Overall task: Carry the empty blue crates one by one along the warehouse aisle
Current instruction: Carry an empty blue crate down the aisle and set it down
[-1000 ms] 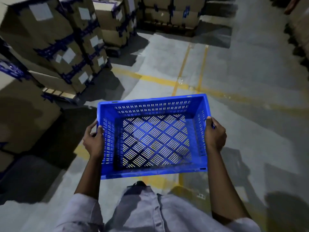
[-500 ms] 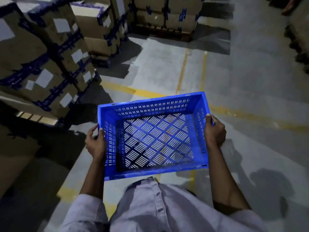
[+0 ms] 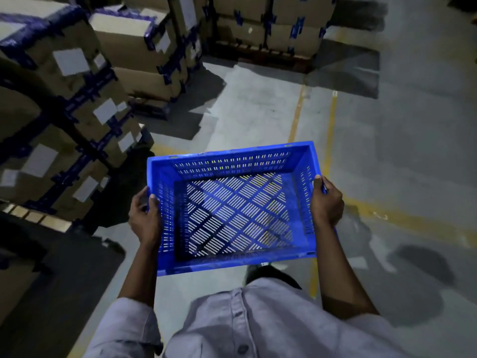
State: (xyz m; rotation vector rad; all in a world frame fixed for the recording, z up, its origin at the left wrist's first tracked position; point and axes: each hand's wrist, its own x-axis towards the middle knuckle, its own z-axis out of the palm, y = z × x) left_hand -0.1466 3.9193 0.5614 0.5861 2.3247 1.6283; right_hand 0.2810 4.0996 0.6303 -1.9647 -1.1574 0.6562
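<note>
Left hand (image 3: 144, 218) is clamped on the left side wall of the blue crate (image 3: 232, 263), thumb hooked over the rim and fingers curled round the outside. Right hand (image 3: 326, 202) mirrors it on the right wall, thumb on top of the rim, fingers wrapped round the outer edge. Both hands are grasping, and the crate hangs between them in the lower middle of the frame, roughly level and clear of the ground, just ahead of the pale buttoned shirt (image 3: 258, 319) at the bottom.

Look inside: nothing in it, just the slotted diamond-pattern base with the grey concrete floor (image 3: 258, 120) showing through the slits.

Past the crate's far wall, two yellow painted lines (image 3: 331, 130) run up the frame, and another yellow stripe crosses behind the right hand towards the right edge.

Over on the left, stacks of cardboard boxes (image 3: 77, 99) bound with blue tape and carrying white labels rise high. The nearest stack sits on a wooden pallet (image 3: 36, 218). A further row of taped boxes (image 3: 271, 24) lines the top centre of the frame. Lighting is dim, with heavy shadows pooling on the floor.
</note>
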